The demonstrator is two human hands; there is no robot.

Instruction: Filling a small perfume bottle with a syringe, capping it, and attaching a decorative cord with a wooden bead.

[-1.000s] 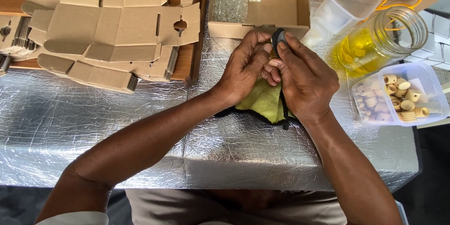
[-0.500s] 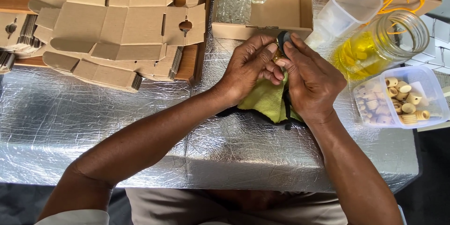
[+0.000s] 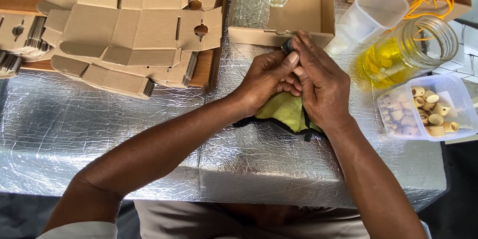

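Both hands meet above a yellow-green cloth [image 3: 286, 112] lying on the silver foil-covered table [image 3: 99, 134]. The left hand [image 3: 266, 77] and right hand [image 3: 321, 87] press together, fingers closed around a small dark object [image 3: 287, 46], mostly hidden, just beside the edge of an open cardboard box [image 3: 306, 15]. Flat cardboard blanks [image 3: 134, 35] lie to the left; a glass jar of yellow liquid [image 3: 403, 52] and a tub of wooden beads [image 3: 428, 109] sit to the right.

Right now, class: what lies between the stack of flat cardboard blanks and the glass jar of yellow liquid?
In the head view, the open cardboard box and the two hands, pressed together over a green cloth, lie between the cardboard blanks and the glass jar.
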